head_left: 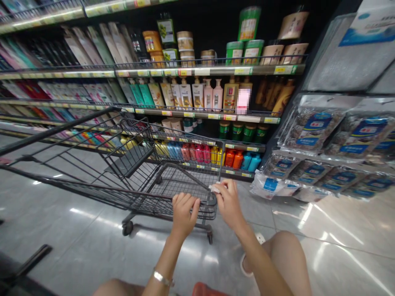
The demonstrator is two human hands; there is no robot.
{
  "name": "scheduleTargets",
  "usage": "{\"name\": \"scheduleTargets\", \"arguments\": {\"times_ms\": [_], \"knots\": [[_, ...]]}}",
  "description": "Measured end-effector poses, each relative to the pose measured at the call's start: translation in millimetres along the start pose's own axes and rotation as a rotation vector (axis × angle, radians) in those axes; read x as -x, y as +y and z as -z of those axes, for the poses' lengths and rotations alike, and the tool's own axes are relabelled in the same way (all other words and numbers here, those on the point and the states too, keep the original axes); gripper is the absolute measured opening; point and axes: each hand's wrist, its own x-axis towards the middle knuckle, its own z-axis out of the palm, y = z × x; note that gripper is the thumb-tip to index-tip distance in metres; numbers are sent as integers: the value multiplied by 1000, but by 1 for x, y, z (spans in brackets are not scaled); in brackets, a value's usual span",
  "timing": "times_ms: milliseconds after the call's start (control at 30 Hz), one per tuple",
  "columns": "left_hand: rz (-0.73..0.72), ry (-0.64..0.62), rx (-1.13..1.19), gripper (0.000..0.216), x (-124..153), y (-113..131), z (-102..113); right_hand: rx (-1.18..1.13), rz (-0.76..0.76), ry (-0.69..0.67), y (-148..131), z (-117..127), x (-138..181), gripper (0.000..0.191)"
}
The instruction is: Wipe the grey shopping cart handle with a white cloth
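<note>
A dark wire shopping cart [123, 164] stands on the grey tiled floor in front of me, its basket with nothing in it. My left hand [184, 211] is closed round the cart's near handle bar [202, 199]; a silver bracelet [162, 278] sits on that wrist. My right hand [228, 201] grips the right end of the same bar, and its fingers pinch something small and white [215, 188] against the handle.
Shelves [197, 72] of shampoo bottles, jars and tubes run across the back. A rack of bagged goods [327, 144] stands on the right, with packs low near the floor. My bare knees and a white shoe [247, 263] show below. A dark object [21, 267] lies at lower left.
</note>
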Motion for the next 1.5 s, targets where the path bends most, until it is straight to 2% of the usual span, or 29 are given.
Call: {"name": "scheduleTargets", "arguments": {"times_ms": [200, 367, 533, 733, 967, 1300, 1500], "knots": [[-16, 18, 12, 26, 0, 4, 5, -39, -25, 4, -22, -1, 32, 35], [-34, 62, 5, 26, 8, 6, 12, -82, 9, -55, -35, 4, 46, 37], [-21, 107, 0, 26, 22, 6, 20, -112, 56, -126, -41, 7, 47, 39], [-18, 114, 18, 24, 35, 5, 29, -134, 41, -141, -37, 8, 38, 33], [0, 156, 28, 22, 40, 5, 31, -131, 52, -155, -19, 7, 18, 28], [13, 172, 47, 19, 45, 3, 26, -76, 7, -83, 35, -6, -33, 19], [4, 209, 41, 19, 45, 4, 24, 9, 23, -77, 59, -10, -59, 20]]}}
